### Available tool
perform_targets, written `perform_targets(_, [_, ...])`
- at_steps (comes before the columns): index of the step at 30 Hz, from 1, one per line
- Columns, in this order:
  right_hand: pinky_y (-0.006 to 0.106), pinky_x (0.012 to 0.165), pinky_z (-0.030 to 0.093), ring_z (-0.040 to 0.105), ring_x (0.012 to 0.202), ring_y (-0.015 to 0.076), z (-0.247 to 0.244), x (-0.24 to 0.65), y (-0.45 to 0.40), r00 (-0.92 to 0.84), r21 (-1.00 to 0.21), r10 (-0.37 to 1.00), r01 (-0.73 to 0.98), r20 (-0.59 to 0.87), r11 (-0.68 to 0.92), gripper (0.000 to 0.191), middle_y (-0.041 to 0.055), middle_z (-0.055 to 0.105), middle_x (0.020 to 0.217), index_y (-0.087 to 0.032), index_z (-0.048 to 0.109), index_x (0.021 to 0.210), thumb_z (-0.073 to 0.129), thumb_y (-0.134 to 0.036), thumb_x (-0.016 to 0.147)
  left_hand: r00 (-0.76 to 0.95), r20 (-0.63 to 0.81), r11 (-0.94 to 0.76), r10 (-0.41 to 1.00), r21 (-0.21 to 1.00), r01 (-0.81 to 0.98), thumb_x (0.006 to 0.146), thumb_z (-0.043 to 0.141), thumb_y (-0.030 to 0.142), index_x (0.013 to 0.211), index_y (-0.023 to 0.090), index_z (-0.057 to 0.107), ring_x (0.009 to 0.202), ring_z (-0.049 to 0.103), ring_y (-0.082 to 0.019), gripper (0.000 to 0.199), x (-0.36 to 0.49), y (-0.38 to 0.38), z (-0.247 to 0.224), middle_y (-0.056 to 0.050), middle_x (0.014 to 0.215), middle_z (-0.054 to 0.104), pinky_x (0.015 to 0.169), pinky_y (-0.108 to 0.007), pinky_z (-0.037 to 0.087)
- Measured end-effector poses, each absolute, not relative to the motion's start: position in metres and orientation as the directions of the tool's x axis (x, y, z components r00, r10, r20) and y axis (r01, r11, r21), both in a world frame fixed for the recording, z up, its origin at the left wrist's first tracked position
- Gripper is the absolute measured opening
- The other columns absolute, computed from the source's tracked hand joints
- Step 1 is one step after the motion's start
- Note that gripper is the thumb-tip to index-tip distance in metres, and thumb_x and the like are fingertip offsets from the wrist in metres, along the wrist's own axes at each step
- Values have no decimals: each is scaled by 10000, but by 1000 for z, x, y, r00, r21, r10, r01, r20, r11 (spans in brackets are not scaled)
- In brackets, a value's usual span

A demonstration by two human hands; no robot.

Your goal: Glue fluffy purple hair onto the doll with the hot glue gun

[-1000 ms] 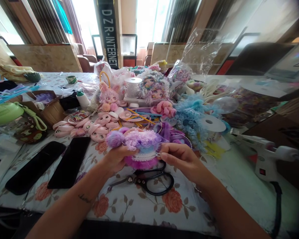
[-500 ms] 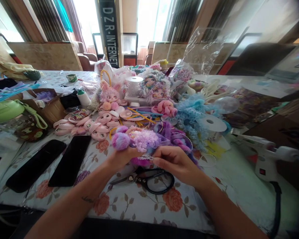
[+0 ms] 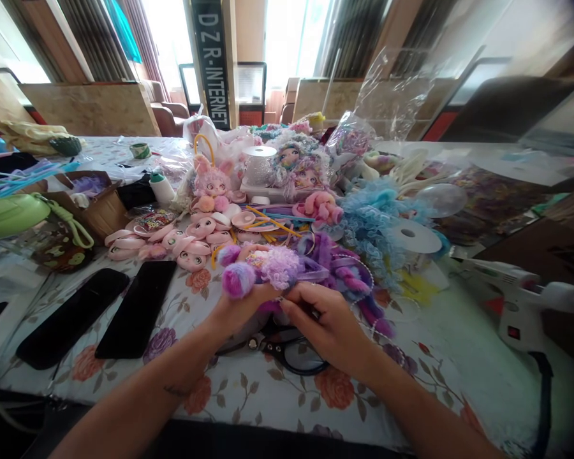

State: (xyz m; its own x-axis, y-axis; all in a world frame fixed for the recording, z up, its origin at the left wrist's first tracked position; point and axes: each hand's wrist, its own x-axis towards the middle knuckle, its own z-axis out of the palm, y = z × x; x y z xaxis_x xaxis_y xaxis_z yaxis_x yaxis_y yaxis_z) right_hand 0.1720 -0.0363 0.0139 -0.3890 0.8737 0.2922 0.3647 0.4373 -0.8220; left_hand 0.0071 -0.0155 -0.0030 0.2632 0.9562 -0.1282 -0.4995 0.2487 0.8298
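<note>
Both my hands (image 3: 236, 311) (image 3: 330, 325) grip a fluffy plush (image 3: 280, 264) between fingers (image 3: 310, 296); toward the surface's (image 3: 229, 408) left edge, a box (image 3: 104, 213) holds purple material (image 3: 88, 185).

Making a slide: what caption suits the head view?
Left hand and right hand hold a fluffy purple piece near black scissors.

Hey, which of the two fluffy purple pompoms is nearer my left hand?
The front pompom, purple-pink with pale blue, right by your left hand; the rear pompom sits farther off, just behind it.
</note>
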Motion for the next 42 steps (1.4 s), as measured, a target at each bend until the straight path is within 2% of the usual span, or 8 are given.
perform_targets(5, [272, 559, 370, 488, 592, 134, 19, 174, -37, -348, -880, 910, 329, 225, 343, 277, -5, 539, 625, -193, 548, 655, 545, -306, 908, 143, -28, 70, 989, 952, -298, 681, 773, 185, 1018, 214, 705, 849, 674, -216, 345, 11, -9, 0, -3, 807, 715, 907, -339, 496])
perform_targets(13, [265, 559, 372, 462, 595, 127, 16, 176, -33, -318, -900, 921, 294, 225, 321, 279, -19, 513, 621, -195, 531, 645, 576, -320, 890, 89, 0, 27, 996, 951, -309, 659, 784, 140, 1058, 216, 698, 835, 657, -211, 415, 6, -10, -4, -15, 772, 705, 747, -288, 504])
perform_targets(17, [260, 555, 381, 472, 585, 124, 15, 175, -34, -334, -881, 903, 294, 269, 371, 276, -23, 520, 617, -197, 531, 660, 566, -301, 913, 76, 18, 6, 997, 954, -301, 685, 775, 131, 1106, 226, 681, 863, 669, -204, 441, 7, -11, -3, -10, 816, 721, 793, -285, 501])
perform_targets(23, [249, 559, 395, 486, 586, 121, 8, 172, -35, -373, -699, 787, 371, 490, 611, 269, -25, 516, 618, -202, 521, 671, 551, -203, 937, 115, 50, -1, 992, 920, -393, 683, 767, 57, 1160, 249, 660, 965, 688, -199, 525, 9, -13, 1, -5, 923, 748, 870, -276, 490])
perform_targets(30, [281, 610, 447, 517, 628, 144, 11, 171, -43, -411, -330, 485, 393, 772, 858, 192, 12, 591, 688, -201, 555, 797, 576, -22, 862, 150, 24, 53, 988, 869, -492, 620, 792, 0, 1095, 216, 705, 966, 710, -242, 529, 8, -14, -4, -20, 869, 761, 872, -310, 532])
perform_targets(34, [250, 561, 408, 492, 588, 116, 13, 179, -42, -164, -510, 633, 458, 757, 728, 197, -22, 531, 641, -202, 560, 731, 595, -91, 890, 206, -211, 291, 955, 791, -538, 667, 792, 94, 920, 155, 731, 825, 729, -244, 268, 10, -16, 3, -39, 750, 751, 799, -315, 570])
perform_targets(38, [229, 494, 401, 482, 530, 105, 9, 188, -34, 148, -816, 846, 391, 513, 426, 180, -45, 525, 616, -212, 596, 749, 590, -239, 927, 201, -352, 399, 914, 699, -594, 728, 753, 130, 851, 128, 725, 718, 715, -203, 126, 9, -13, 8, -49, 762, 758, 706, -271, 588])
perform_targets(42, [299, 731, 539, 641, 821, 172, 7, 186, -35, 107, -713, 748, 413, 655, 566, 67, 32, 658, 895, -214, 642, 949, 595, -217, 903, 206, -377, 415, 903, 640, -647, 755, 702, 101, 874, 129, 712, 681, 713, -181, 123, 9, -11, 8, -44, 753, 754, 688, -258, 596])
